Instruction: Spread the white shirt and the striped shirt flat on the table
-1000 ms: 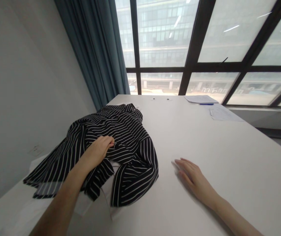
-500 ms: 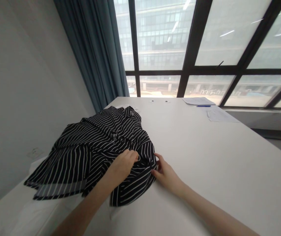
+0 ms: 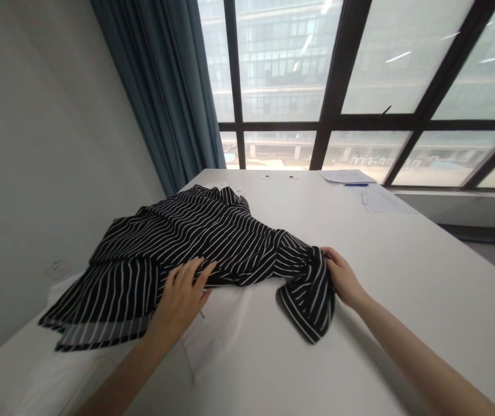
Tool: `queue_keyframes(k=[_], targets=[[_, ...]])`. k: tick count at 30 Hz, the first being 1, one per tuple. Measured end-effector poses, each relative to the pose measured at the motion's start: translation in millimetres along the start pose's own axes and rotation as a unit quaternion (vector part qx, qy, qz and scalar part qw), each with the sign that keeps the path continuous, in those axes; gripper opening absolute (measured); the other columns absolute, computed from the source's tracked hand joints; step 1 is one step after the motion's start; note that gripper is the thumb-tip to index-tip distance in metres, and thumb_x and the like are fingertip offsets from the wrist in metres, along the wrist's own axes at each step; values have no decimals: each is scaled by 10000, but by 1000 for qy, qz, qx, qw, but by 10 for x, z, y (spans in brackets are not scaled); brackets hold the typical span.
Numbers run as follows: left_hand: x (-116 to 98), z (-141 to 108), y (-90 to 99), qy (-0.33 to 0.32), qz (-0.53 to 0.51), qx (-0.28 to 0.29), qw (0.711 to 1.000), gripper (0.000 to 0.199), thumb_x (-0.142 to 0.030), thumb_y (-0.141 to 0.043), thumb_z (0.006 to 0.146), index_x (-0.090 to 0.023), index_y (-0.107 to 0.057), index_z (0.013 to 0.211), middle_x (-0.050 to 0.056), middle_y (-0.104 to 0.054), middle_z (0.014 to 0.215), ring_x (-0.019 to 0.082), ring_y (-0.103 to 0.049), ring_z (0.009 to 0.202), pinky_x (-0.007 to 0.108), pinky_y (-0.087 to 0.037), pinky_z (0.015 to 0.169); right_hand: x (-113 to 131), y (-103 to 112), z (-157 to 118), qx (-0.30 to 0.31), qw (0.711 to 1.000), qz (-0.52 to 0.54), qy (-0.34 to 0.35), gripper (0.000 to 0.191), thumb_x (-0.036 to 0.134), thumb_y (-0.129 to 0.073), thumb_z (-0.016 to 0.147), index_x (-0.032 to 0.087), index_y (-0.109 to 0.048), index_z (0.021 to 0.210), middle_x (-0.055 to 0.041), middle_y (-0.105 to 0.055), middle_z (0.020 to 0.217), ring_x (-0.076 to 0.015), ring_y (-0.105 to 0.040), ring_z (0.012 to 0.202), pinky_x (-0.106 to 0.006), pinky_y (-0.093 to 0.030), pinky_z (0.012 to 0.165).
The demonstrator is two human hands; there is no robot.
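Black-and-white striped shirt [image 3: 204,231]: right hand [image 3: 345,280] gripping its sleeve [image 3: 310,292], left hand [image 3: 184,294] open at the near edge.
Right fingers closed on the sleeve's outer side, tips partly hidden by cloth; sleeve end bunched and folded toward the person, just beside that hand. Left fingers spread, tips over the shirt's near edge; can't tell if they touch. Shirt body lies just beyond them, spreading left and away, wrinkled. Thin white sheeting [image 3: 219,323] shows under the near edge, on the white table [image 3: 381,260]. Papers [image 3: 346,175] and blue pen [image 3: 355,185] well apart, far end, near the window [image 3: 282,63].
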State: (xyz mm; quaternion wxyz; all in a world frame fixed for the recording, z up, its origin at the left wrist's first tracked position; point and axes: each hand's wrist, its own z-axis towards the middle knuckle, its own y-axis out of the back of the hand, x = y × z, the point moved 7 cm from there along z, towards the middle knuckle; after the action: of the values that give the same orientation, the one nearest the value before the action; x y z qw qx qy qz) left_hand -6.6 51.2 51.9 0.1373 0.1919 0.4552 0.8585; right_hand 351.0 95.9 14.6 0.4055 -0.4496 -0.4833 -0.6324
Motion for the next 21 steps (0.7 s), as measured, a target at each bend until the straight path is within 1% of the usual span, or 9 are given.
queue_keyframes(k=[3, 5, 7, 9, 11, 14, 16, 19, 21], targets=[[235, -159, 32, 51, 18, -2, 999, 437, -285, -512, 896, -119, -461, 1297, 213, -522, 1263, 353, -497, 1191, 506, -420, 977, -71, 290, 88, -24, 999, -38, 18, 270, 378, -495, 763, 218, -656, 910, -41, -706, 851, -228, -623, 828, -358, -489, 773], [315, -229, 44, 65, 15, 28, 997, 343, -248, -521, 860, -113, -528, 1176, 206, -571, 1155, 365, -528, 1130, 507, -448, 940, -92, 452, 135, -36, 996, -71, 32, 262, 404, -516, 758, 214, -659, 867, -52, -708, 848, -238, -621, 817, -375, -486, 777], [314, -265, 68, 60, 8, 55, 997, 224, -185, -501, 832, -140, -577, 1039, 181, -611, 1046, 367, -560, 1056, 518, -469, 897, -97, 591, 179, -48, 992, -106, 46, 256, 410, -520, 757, 211, -661, 837, -61, -708, 843, -245, -621, 809, -385, -482, 781], [239, -268, 118, 47, -11, 57, 997, 203, -126, -461, 814, -166, -588, 968, 156, -633, 991, 350, -584, 1008, 513, -484, 872, -93, 719, 223, -62, 986, -141, 59, 261, 404, -505, 765, 208, -663, 832, -67, -708, 841, -250, -624, 811, -388, -480, 782], [99, -245, 176, 28, -43, 42, 998, 248, -85, -428, 806, -178, -585, 975, 138, -647, 999, 319, -601, 996, 486, -494, 878, -90, 857, 276, -81, 979, -173, 69, 268, 392, -489, 767, 205, -666, 839, -76, -710, 852, -256, -630, 820, -391, -479, 785], [-210, -172, 197, -4, -113, 37, 993, 300, -40, -401, 808, -180, -571, 1013, 106, -667, 996, 261, -631, 939, 412, -521, 846, -102, 1120, 375, -119, 965, -223, 77, 282, 352, -463, 755, 196, -672, 864, -103, -714, 882, -273, -639, 829, -407, -472, 785], [-461, -97, 155, -18, -166, 57, 984, 293, -20, -393, 810, -185, -569, 978, 80, -677, 937, 230, -644, 858, 369, -537, 781, -129, 1328, 452, -144, 953, -256, 77, 296, 315, -447, 744, 186, -678, 875, -133, -714, 894, -287, -638, 826, -417, -461, 771], [-878, 35, 28, -36, -222, 119, 967, 237, -9, -412, 813, -194, -553, 856, 42, -666, 825, 209, -643, 783, 341, -534, 732, -173, 1630, 561, -169, 929, -318, 87, 316, 274, -430, 741, 167, -695, 877, -177, -710, 871, -293, -626, 777, -419, -439, 723], [-1157, 127, -35, -52, -248, 152, 955, 198, -28, -435, 834, -196, -538, 837, 32, -656, 792, 204, -642, 767, 327, -528, 711, -190, 1800, 609, -184, 910, -357, 102, 324, 257, -415, 753, 151, -704, 856, -197, -700, 829, -290, -614, 734, -421, -422, 688]])
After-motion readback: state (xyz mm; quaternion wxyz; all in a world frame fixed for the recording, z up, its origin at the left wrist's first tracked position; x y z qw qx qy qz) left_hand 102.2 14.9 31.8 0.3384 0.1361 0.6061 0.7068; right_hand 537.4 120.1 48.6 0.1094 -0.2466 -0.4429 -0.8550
